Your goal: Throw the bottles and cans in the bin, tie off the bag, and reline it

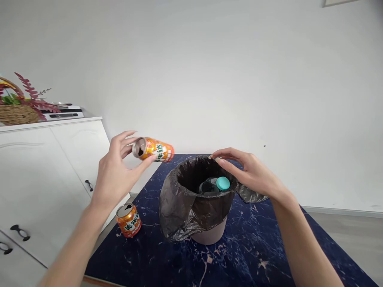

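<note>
An orange soda can (161,150) with its tab hole open is tipped nearly sideways, gripped by my left hand (116,167) in the air up and left of the bin. My right hand (242,167) touches the far right rim of the trash bin (209,236), its fingers closed at the edge of the black bin bag (191,211). That bag lines the bin and folds over its outside. Inside, a clear bottle with a teal cap (223,183) leans against the near right rim. A second orange can (128,220) stands upright on the table, left of the bin.
The dark blue marbled table (203,267) carries the bin and stands near a white wall (233,79). White cabinets (38,171) with dark handles are to the left. On top of them sit a wicker basket (18,114) with red leaves and a white device (66,114).
</note>
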Demonstrator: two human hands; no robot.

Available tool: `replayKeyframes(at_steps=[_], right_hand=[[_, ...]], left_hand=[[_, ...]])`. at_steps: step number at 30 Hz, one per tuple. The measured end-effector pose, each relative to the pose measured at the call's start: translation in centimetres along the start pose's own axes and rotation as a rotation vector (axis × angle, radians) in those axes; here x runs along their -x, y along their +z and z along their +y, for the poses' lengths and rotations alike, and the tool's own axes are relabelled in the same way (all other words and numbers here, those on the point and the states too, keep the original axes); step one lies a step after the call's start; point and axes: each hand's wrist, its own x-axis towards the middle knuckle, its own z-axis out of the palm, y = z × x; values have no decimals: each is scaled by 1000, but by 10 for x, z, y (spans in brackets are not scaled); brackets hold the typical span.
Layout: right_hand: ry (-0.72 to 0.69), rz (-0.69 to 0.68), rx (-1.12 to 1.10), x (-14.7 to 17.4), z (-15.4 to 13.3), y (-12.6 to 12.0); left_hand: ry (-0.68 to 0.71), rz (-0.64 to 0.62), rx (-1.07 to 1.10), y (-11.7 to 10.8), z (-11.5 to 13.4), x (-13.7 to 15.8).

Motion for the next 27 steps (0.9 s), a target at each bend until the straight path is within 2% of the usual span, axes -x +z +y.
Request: replayKeyframes(at_steps=[2,5,10,12,15,18,20,22,27], right_hand=[[-2,-4,-5,-1,0,1],[-7,-13,-10,-2,1,1],[-16,-12,-7,-1,2,-2],[-9,-18,-5,-1,2,-4],[-9,-21,-10,0,1,-6],[-3,-26,-5,1,1,-6],[2,-26,-1,1,0,-6],[2,-22,-2,1,-1,-5],[13,-20,9,0,-2,-4]], left_hand=[[60,-94,91,-2,27,-3],[145,-294,144,10,53,-6],[259,-624,93,40,62,-8],[277,-674,76,44,58,-7],[233,-596,107,37,48,-4],[103,-475,60,22,23,1],[4,-461,-49,13,-7,9],[-59,-514,-182,8,-45,21],[-272,-765,-482,10,-141,74]])
